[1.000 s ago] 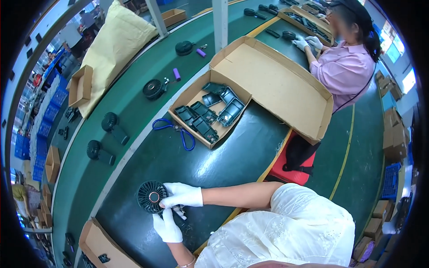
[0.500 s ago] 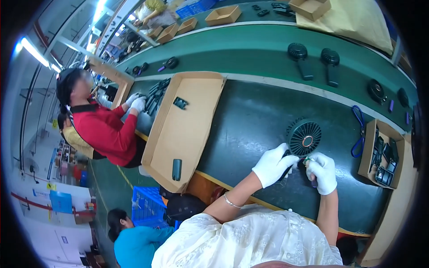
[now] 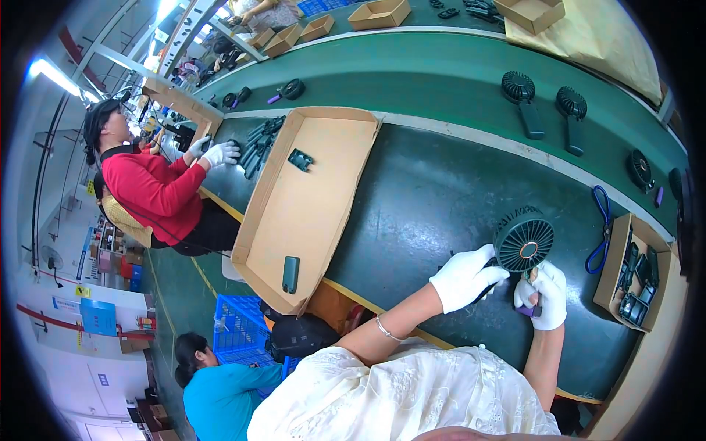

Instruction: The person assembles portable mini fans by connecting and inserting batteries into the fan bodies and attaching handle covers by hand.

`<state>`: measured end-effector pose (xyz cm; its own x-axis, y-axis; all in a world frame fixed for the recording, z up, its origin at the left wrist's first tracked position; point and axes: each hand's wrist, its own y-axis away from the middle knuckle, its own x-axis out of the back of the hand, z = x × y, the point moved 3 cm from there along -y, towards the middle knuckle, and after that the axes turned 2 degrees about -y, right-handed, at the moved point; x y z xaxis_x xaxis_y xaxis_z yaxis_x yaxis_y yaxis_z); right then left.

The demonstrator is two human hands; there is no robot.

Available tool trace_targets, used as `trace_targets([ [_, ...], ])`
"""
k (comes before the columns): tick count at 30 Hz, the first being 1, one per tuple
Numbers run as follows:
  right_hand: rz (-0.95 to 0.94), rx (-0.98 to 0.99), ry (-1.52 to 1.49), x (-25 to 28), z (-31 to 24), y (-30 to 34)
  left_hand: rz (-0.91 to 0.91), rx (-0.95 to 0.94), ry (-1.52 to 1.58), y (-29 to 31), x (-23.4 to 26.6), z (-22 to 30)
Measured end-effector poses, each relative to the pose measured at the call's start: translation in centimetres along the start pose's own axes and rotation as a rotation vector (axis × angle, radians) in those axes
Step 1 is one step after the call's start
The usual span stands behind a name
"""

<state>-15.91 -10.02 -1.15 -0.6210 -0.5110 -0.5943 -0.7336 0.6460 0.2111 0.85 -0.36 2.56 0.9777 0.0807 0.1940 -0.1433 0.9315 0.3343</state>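
Note:
A dark green hand fan with a round slatted head [image 3: 523, 242] is held above the green worktop before me. My left hand [image 3: 465, 281], in a white glove, is closed around the dark part below the fan head. Just under the head is my gloved right hand [image 3: 546, 294], its fingers curled in. A small purple cylinder [image 3: 526, 311] shows beneath those fingers, held in that hand. What the right fingertips pinch near the fan's neck is too small to make out.
To the right, a cardboard box [image 3: 604, 298] holds dark casing parts beside a blue cord loop [image 3: 598, 246]. A long cardboard tray [image 3: 254, 257] with two dark parts lies left. Beyond, several fans sit on a green belt [image 3: 441, 81]. A co-worker in red [image 3: 158, 187] handles parts at left.
The view has shifted slightly. My right hand has drawn a little away from the left and turned, so the purple cylinder shows more. The co-worker in red has raised their head.

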Motion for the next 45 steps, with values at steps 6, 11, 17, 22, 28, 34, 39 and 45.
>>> trace_targets([
  [6,-0.150,-0.224,-0.009,-1.6,1.5,0.4,0.156,-0.099,0.333,0.1,0.9,-1.1],
  [11,-0.348,0.034,-0.234,-3.3,1.8,0.1,0.104,-0.218,1.043,-0.4,1.8,-2.0],
  [17,-0.146,-0.061,0.006,-2.0,2.7,-0.5,0.319,-0.343,0.074,0.6,2.4,-1.6],
  [22,-0.033,0.045,-0.161,-1.7,2.2,0.2,0.283,-0.357,-0.073,0.8,-1.5,-2.5],
  [28,-0.056,0.052,-0.016,-2.5,1.9,-0.2,0.218,-0.218,0.013,0.8,-0.7,-2.8],
  [34,0.018,0.067,0.139,-2.0,2.1,-0.2,0.353,-0.292,0.137,0.7,-0.7,-2.7],
  [39,0.080,0.188,0.314,-1.3,2.3,0.0,0.185,-0.212,0.010,0.8,-1.2,-3.1],
  [45,0.308,0.306,0.353,0.0,2.9,-0.1,0.321,-0.218,-0.003,0.4,-1.5,-3.5],
])
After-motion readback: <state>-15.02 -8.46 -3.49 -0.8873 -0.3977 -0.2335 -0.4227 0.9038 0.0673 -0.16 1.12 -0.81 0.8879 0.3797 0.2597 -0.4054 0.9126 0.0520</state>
